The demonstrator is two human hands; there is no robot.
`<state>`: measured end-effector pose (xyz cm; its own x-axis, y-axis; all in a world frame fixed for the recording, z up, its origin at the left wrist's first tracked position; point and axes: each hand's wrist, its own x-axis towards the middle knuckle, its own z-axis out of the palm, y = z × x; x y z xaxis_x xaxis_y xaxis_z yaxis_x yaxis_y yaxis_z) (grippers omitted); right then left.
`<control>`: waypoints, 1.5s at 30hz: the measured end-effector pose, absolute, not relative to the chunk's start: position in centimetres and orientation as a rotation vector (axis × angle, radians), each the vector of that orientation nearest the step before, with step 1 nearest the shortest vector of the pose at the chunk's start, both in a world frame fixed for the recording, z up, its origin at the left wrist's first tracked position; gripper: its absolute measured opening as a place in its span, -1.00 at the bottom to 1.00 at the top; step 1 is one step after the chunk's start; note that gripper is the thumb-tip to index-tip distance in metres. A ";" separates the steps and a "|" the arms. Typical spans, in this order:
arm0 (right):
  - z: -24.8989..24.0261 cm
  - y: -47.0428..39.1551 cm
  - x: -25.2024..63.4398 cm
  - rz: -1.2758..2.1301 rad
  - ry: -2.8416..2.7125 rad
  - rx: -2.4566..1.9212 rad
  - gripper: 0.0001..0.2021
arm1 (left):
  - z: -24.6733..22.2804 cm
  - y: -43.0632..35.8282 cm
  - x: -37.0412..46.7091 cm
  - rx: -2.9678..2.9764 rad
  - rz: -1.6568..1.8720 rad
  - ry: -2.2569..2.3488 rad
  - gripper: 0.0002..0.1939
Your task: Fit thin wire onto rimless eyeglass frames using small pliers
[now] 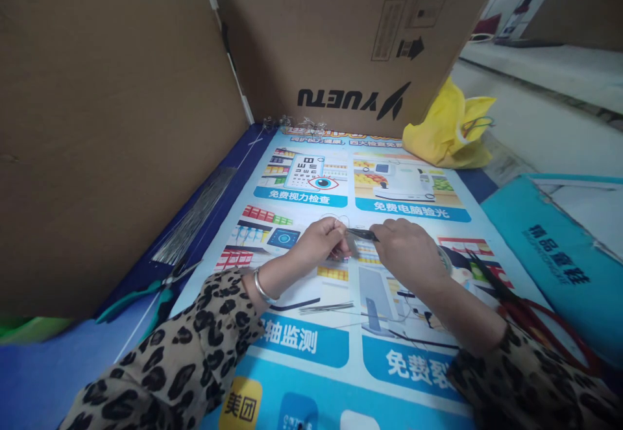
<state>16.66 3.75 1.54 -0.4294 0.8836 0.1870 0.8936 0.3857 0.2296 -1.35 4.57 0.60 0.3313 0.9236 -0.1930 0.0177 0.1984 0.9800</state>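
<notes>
My left hand (325, 240) is closed, with thumb and fingers pinching a thin wire (335, 215) whose fine loop curves up above the fingertips. From the right, my right hand (411, 255) wraps round a pair of dark pliers (363, 234). The jaws of the pliers meet the wire right at my left fingertips; the exact grip point is too small to make out. Both hands are above a printed poster sheet (311, 287) on the table. A few straight pieces of wire (327, 308) lie on it below my left hand.
Teal-handled pliers (163, 285) and a bundle of straight wires (199, 219) lie at left. Bent wire pieces (302, 125) sit by the upright cardboard (341, 41). At right are a yellow bag (448, 128), a turquoise box (549, 248) and red-handled scissors (549, 333).
</notes>
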 end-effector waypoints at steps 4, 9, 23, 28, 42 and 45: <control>1.6 3.7 16.6 -0.499 -2.599 -1.638 -0.83 | 0.4 4.6 -1.3 1.224 0.825 1.058 -0.84; 1.7 3.6 16.6 -0.521 -2.605 -1.627 -0.84 | 0.0 4.6 -1.2 1.258 0.849 1.062 -0.84; 1.3 4.0 16.7 -0.270 -2.505 -1.685 -0.78 | -0.3 4.7 -1.6 1.155 0.866 0.989 -0.80; 1.8 4.2 16.9 -0.076 -2.394 -1.791 -0.78 | -0.5 4.9 -1.8 1.165 0.849 0.955 -0.79; 1.6 4.3 16.8 0.074 -2.394 -1.808 -0.72 | 0.1 4.9 -1.9 0.932 0.907 0.954 -0.80; 1.6 4.1 16.5 0.130 -2.349 -1.743 -0.71 | 0.5 4.8 -1.7 0.796 0.992 1.022 -0.85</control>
<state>16.46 4.05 1.58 -0.2766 0.9538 0.1173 0.9349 0.2954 -0.1967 -1.73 4.79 0.47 0.1920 0.9310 -0.3105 -0.2824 0.3554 0.8910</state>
